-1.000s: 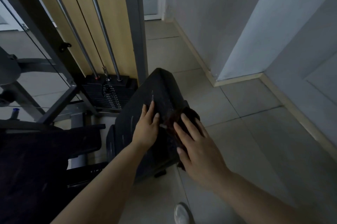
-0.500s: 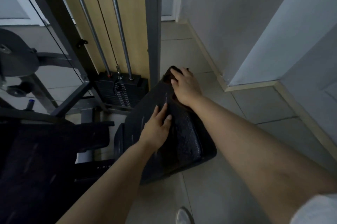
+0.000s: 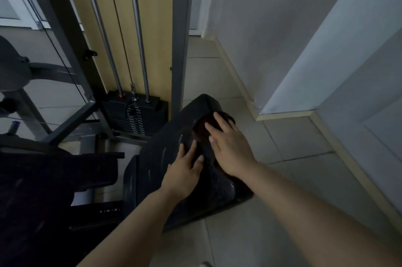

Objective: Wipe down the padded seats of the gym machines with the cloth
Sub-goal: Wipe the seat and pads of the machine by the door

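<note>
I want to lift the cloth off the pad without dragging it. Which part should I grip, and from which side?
Grip the far edge of the dark cloth, bunched beyond the right hand fingertips. Come from above: it lies flat on the sloping padded seat, so a thumb-and-finger pinch on that raised fold probably works best.

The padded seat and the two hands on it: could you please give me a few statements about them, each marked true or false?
1. The right hand presses a dark cloth flat against the padded seat. True.
2. The left hand is lifted clear of the seat. False: it rests on the pad, fingers straight, beside the cloth.
3. The cloth lies near the far end of the seat. True.
4. The cloth is bright white. False: it is dark, with a reddish tint.
5. A weight stack stands behind the seat, to its left. True.
</note>
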A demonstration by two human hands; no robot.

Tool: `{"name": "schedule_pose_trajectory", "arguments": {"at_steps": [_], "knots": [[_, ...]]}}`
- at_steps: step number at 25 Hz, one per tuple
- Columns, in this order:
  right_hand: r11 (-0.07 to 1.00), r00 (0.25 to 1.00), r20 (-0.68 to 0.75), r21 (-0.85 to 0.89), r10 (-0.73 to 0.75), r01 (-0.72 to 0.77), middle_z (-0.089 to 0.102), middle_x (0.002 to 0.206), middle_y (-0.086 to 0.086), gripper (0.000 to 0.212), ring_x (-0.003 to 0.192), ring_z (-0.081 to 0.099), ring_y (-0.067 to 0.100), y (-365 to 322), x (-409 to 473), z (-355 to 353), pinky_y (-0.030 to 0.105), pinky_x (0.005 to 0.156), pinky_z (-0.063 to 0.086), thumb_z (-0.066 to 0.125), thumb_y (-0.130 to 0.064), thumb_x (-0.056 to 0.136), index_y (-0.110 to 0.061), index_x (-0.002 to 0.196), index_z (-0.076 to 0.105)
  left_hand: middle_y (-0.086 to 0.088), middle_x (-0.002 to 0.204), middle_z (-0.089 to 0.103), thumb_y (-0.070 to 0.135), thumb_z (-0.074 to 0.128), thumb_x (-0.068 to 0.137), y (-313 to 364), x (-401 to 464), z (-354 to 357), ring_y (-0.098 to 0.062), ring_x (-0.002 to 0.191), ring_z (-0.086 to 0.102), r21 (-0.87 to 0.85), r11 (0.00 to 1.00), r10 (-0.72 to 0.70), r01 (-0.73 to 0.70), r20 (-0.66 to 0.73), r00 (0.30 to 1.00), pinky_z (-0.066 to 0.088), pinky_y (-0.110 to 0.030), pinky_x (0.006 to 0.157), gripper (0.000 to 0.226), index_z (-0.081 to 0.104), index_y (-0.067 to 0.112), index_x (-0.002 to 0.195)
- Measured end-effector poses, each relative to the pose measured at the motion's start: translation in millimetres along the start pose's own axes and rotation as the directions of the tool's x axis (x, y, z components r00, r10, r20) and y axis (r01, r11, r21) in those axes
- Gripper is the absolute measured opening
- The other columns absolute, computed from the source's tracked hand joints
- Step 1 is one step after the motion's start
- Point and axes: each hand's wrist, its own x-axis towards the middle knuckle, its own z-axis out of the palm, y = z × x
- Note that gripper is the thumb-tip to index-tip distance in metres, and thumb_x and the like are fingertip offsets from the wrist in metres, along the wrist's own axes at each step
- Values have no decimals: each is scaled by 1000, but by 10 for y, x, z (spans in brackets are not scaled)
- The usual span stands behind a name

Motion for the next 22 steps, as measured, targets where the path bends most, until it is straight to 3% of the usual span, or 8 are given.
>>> {"name": "schedule_pose_trajectory", "arguments": {"at_steps": [6, 8, 11, 16, 19, 22], "knots": [[980, 992, -24, 160, 124, -119, 20, 157, 5, 43, 140, 24, 31, 131, 1185, 153, 40, 114, 23, 30, -29, 103, -24, 145, 36, 8, 159, -3, 52, 34, 97, -29, -53, 62, -17, 144, 17, -64, 998, -21, 18, -45, 999, 18, -47, 117, 52, 4, 55, 139], [949, 983, -50, 275, 175, -155, 14, 159, 3, 45, 143, 18, 27, 120, 971, 137, 38, 115, 20, 31, -32, 103, -24, 147, 32, 8, 159, -1, 49, 36, 97, -21, -89, 81, -16, 142, 21, -108, 994, -15, 8, -65, 998, 17, -36, 117, 52, 9, 52, 142], [928, 986, -47, 347, 161, -136, 12, 159, -4, 47, 144, 14, 17, 118, 189, 73, 32, 115, 17, 33, -32, 102, -25, 149, 28, 6, 160, 1, 45, 39, 98, 7, -104, 83, -18, 142, 21, -154, 988, 0, -13, -86, 996, 24, -23, 102, 55, 15, 45, 147], [952, 993, -32, 292, 110, -96, 8, 155, -16, 62, 143, 14, 8, -12, -1096, -11, 21, 113, 16, 24, -53, 92, -28, 149, 24, 6, 160, -1, 47, 38, 97, 34, -101, 55, -23, 142, 24, -129, 992, -16, 11, -35, 999, 29, -30, 105, 57, 12, 44, 148], [973, 992, 12, 193, 123, -123, 6, 160, -4, 54, 146, 9, 16, -21, -775, -27, 28, 116, 15, 29, -40, 101, -22, 151, 18, 4, 160, -3, 48, 37, 97, 32, -80, -11, -24, 143, 22, -108, 994, -13, 12, -10, 1000, 27, -31, 108, 58, 10, 43, 148], [976, 988, -2, 160, 152, -149, 5, 160, 1, 51, 146, 9, 23, 61, 149, 28, 35, 116, 15, 28, -32, 103, -14, 150, 21, 5, 159, -5, 49, 36, 97, 4, -62, -8, -23, 142, 23, -86, 996, -12, 11, -12, 1000, 27, -30, 107, 58, 8, 46, 147]]}}
